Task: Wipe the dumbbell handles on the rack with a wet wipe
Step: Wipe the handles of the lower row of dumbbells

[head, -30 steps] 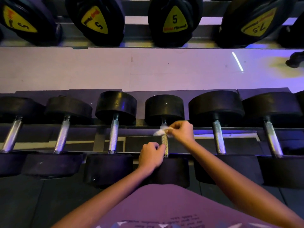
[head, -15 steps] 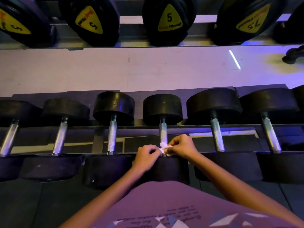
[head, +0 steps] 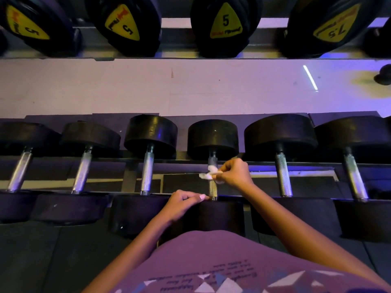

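Note:
A row of black dumbbells with knurled steel handles lies on the lower rack. My right hand (head: 234,173) pinches a crumpled white wet wipe (head: 209,173) against the upper half of the fourth dumbbell's handle (head: 212,189). The wipe wraps the front of the bar. My left hand (head: 184,205) rests on that dumbbell's near head (head: 220,216), its fingers stretched out so the tips touch the base of the handle. The far head (head: 212,138) is in plain sight.
Neighbouring handles (head: 147,172) (head: 282,174) stand close on both sides. An upper shelf holds dumbbells with yellow weight labels (head: 225,24). Between the shelves a pale wall (head: 190,87) shows. Dark floor mats lie below left.
My right hand slid the wipe down to the near end of the handle, then back up towards the far head. My left hand loosened from a grip to stretched fingers.

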